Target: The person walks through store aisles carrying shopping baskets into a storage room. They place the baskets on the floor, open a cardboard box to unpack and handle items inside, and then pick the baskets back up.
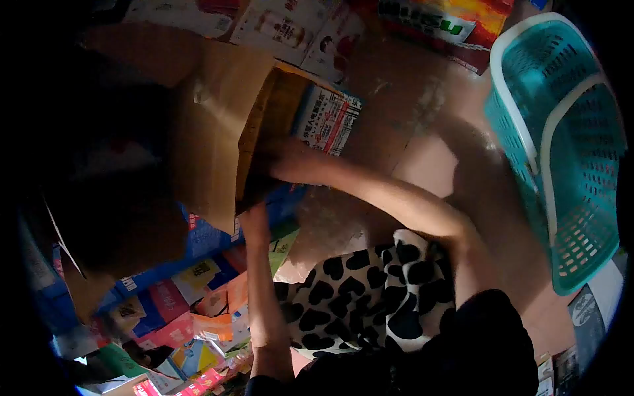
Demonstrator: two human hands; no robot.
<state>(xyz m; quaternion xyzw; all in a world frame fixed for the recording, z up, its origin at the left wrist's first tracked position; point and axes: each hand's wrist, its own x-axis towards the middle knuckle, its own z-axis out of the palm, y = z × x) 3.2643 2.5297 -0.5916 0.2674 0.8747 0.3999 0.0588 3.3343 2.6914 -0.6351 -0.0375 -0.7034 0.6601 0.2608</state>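
Observation:
A large brown cardboard box [205, 135] is tilted in front of me, its opening facing right. My right hand [295, 163] reaches from the right into this dark opening, and its fingers are lost in shadow. At the box's lower edge is my left hand [254, 219], with its fingers hidden behind the cardboard and in the dark. Beyond my right hand, a printed white label [327, 120] with red and black text shows at the far side of the opening. Whether either hand grips anything is not visible.
Two stacked teal plastic baskets [522, 138] with white rims stand at the right on the pinkish floor [422, 99]. Colourful packages [178, 303] crowd the lower left. Printed cartons [284, 30] and a red-orange bag [449, 26] lie at the far side. Deep shadow covers the left.

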